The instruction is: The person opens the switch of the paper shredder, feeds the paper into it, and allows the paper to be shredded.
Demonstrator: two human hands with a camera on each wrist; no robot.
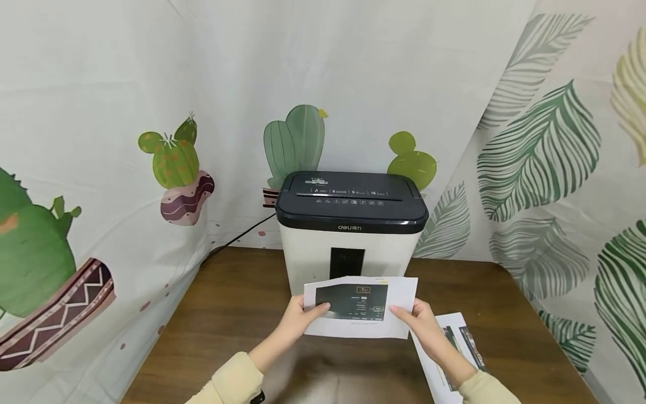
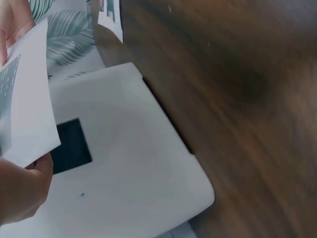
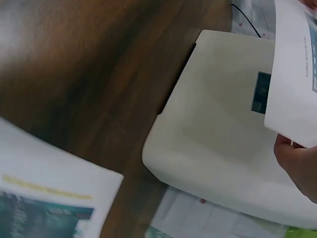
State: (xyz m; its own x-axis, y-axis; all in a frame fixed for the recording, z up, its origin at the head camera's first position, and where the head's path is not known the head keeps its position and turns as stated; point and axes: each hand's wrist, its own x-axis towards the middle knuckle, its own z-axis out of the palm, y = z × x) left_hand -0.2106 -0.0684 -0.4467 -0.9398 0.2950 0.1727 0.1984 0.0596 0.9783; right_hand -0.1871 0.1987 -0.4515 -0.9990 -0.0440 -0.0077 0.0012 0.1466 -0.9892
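Observation:
A printed sheet of paper (image 1: 360,331) with a dark picture on it is held up in front of the paper shredder (image 1: 313,252). My left hand (image 1: 298,317) pinches its left edge, thumb on the printed face. At the right edge my right hand (image 1: 423,322) pinches it the same way. The shredder has a black top with a long slot (image 1: 348,197), and the paper is below that slot, apart from it. Both wrist views show the sheet (image 2: 34,94) close to the white front of the shredder (image 3: 213,119).
More printed paper (image 1: 434,370) lies on the wooden table (image 1: 202,336), partly under my right forearm. A black cord (image 1: 237,238) runs from the shredder's left side. Curtains with cactus and leaf prints (image 1: 353,84) hang behind and at the sides.

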